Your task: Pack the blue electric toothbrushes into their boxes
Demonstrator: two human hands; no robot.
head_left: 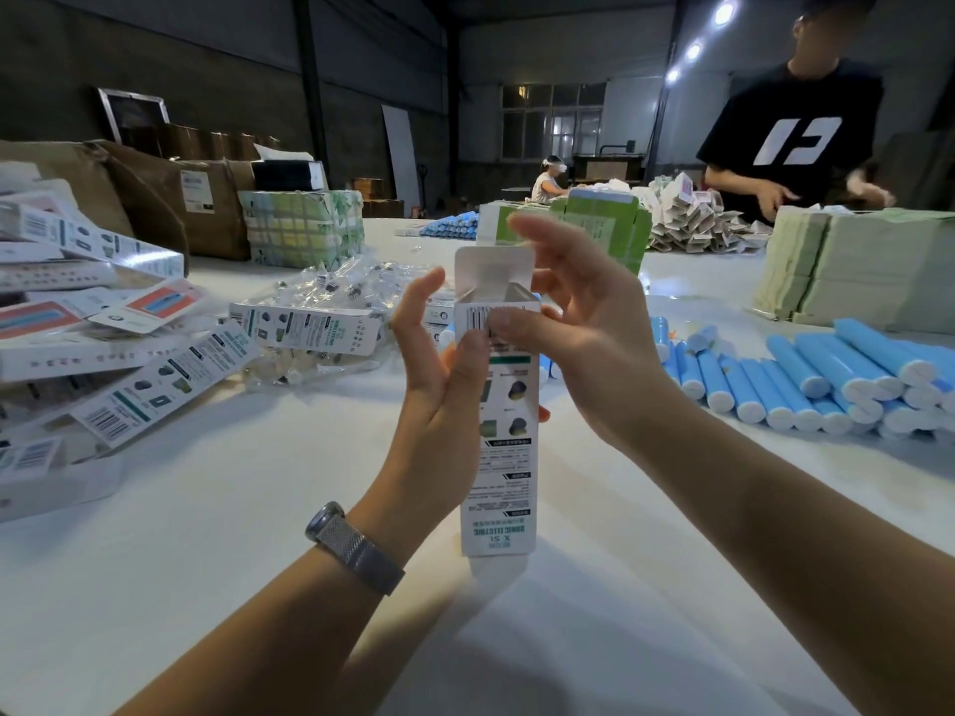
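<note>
The left hand (439, 385) pinches the upright toothbrush box (498, 431) above the worktop (258, 534); the right hand (579, 323), grip holding its top edge, could crease the open flap (493, 271) if forced.

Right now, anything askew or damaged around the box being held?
Nothing damaged. The toothbrush box, held upright by left hand and right hand, has its top flap open. Only the finished boxes at left lie in a loose, untidy heap.
</note>
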